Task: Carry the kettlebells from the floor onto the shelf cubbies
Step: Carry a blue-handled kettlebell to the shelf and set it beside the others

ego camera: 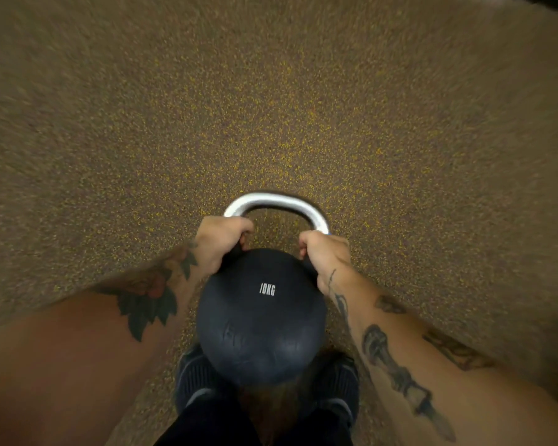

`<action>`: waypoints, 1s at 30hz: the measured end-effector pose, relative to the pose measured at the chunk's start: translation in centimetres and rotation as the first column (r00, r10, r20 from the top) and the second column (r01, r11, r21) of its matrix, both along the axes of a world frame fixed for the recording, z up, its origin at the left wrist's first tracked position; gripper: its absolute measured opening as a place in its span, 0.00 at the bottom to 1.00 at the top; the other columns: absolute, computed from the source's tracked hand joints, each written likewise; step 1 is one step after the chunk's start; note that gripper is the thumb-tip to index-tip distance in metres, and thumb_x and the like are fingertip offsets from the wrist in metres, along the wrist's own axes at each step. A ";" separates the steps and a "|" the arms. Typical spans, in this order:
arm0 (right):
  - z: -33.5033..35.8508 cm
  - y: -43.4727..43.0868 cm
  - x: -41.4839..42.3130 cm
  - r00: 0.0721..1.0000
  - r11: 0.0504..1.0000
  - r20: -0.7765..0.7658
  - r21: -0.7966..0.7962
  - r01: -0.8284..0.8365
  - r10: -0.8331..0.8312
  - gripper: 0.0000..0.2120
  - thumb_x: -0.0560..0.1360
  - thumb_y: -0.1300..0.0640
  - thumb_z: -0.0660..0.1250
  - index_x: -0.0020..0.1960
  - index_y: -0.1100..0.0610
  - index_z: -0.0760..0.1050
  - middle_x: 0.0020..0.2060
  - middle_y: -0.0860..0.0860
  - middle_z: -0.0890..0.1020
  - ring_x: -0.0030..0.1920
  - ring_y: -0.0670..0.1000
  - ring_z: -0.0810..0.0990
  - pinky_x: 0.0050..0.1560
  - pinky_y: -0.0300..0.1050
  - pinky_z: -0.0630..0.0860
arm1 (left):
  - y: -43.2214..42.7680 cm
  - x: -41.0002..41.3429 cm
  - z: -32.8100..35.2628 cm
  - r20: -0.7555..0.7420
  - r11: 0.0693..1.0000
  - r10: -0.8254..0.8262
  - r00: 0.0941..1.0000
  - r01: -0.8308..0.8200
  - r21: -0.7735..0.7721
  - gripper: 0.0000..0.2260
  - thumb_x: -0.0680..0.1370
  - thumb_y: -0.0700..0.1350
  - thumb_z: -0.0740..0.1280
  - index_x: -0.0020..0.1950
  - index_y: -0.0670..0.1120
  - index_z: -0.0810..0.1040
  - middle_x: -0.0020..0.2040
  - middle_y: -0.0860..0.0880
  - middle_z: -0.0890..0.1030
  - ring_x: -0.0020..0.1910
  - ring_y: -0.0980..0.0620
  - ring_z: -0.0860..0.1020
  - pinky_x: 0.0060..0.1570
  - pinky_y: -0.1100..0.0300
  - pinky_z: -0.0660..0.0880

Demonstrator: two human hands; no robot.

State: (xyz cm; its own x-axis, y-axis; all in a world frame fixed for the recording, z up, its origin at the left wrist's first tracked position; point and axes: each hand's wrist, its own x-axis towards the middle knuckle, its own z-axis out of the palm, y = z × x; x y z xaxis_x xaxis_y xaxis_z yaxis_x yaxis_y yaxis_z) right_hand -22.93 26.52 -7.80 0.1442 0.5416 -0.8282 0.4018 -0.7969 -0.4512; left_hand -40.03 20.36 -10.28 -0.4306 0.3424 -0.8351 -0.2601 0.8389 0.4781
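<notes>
A black kettlebell marked 10KG hangs in front of me, low in the middle of the head view, its silver handle pointing away. My left hand is shut on the left base of the handle. My right hand is shut on the right base. The ball sits above my two dark shoes and hides part of them. No shelf or cubby is in view.
Brown rubber floor with yellow flecks fills the whole view, blurred toward the edges. My shoes and dark trouser legs are at the bottom centre. A dark strip shows at the top right corner.
</notes>
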 end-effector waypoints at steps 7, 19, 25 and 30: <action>18.9 10.5 -2.2 0.988 0.923 -0.150 0.375 0.086 -0.031 0.01 0.63 0.62 0.69 0.33 0.60 0.78 0.18 0.46 0.75 0.18 0.45 0.71 0.21 0.32 0.64 | 11.9 -2.2 20.1 -0.153 0.926 -0.028 0.988 0.083 0.368 0.23 0.71 0.41 0.71 0.16 0.45 0.72 0.18 0.50 0.74 0.19 0.54 0.72 0.26 0.62 0.69; 75.1 16.0 0.4 0.959 0.533 -0.283 0.813 0.234 0.012 0.04 0.61 0.59 0.68 0.31 0.58 0.74 0.22 0.50 0.74 0.20 0.44 0.67 0.22 0.37 0.65 | 19.7 -0.3 75.4 -0.264 0.535 0.021 0.964 0.212 0.818 0.22 0.70 0.40 0.73 0.17 0.46 0.73 0.19 0.48 0.75 0.22 0.55 0.72 0.30 0.62 0.70; 98.0 14.8 1.9 0.934 0.267 -0.357 0.899 0.347 -0.015 0.05 0.58 0.57 0.67 0.31 0.58 0.75 0.19 0.47 0.73 0.19 0.44 0.67 0.20 0.35 0.64 | 20.0 1.5 99.0 -0.292 0.251 0.037 0.956 0.274 0.928 0.22 0.71 0.38 0.72 0.17 0.46 0.73 0.19 0.48 0.74 0.21 0.55 0.72 0.32 0.63 0.71; 108.2 14.4 2.9 0.903 0.124 -0.428 0.898 0.422 0.029 0.06 0.66 0.64 0.70 0.34 0.57 0.74 0.17 0.45 0.70 0.18 0.46 0.63 0.21 0.35 0.60 | 19.7 2.8 109.9 -0.262 0.118 0.076 0.962 0.253 0.960 0.16 0.68 0.38 0.74 0.21 0.46 0.76 0.20 0.48 0.75 0.23 0.51 0.74 0.34 0.60 0.72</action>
State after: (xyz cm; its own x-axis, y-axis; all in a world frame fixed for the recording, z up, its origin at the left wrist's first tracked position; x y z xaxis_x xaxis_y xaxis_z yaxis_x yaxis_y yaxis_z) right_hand -19.98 40.90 100.45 0.2934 0.8928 0.3418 -0.0087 0.3600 -0.9329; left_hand -37.20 40.04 99.64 -0.4145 0.8344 0.3631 0.0113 -0.3943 0.9189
